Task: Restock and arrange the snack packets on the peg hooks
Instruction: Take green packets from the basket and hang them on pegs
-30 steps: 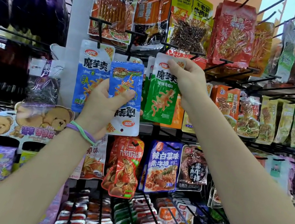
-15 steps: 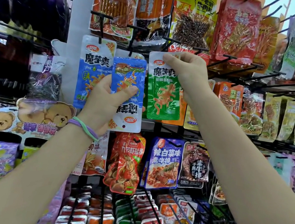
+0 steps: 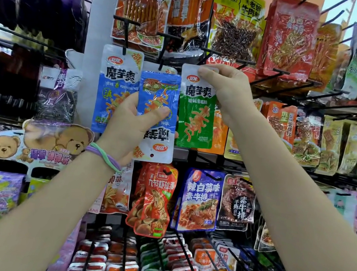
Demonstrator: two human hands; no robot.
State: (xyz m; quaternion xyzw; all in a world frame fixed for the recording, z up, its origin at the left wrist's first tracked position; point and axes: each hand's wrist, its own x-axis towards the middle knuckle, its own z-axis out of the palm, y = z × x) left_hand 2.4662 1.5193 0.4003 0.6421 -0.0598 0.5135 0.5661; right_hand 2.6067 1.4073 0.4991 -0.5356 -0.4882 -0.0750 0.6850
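Observation:
My left hand (image 3: 130,125) grips a blue snack packet (image 3: 158,99) that is turned upside down, its white hole end pointing down. My right hand (image 3: 225,88) pinches the white top edge of a green snack packet (image 3: 196,114), held up just below a black peg hook (image 3: 239,61). Whether the hook passes through the packet's hole is hidden by my fingers. Another blue packet (image 3: 117,77) of the same brand hangs on the hook to the left.
Peg hooks carry many packets all around: red and yellow bags (image 3: 288,37) above, a red shrimp bag (image 3: 153,199) and a blue bag (image 3: 201,200) below. Bare black hooks (image 3: 355,103) jut out at right. A teddy-bear display (image 3: 37,142) stands at left.
My right hand has shifted the green packet slightly left and up toward the hook. My left hand keeps its hold on the blue packet at about the same spot.

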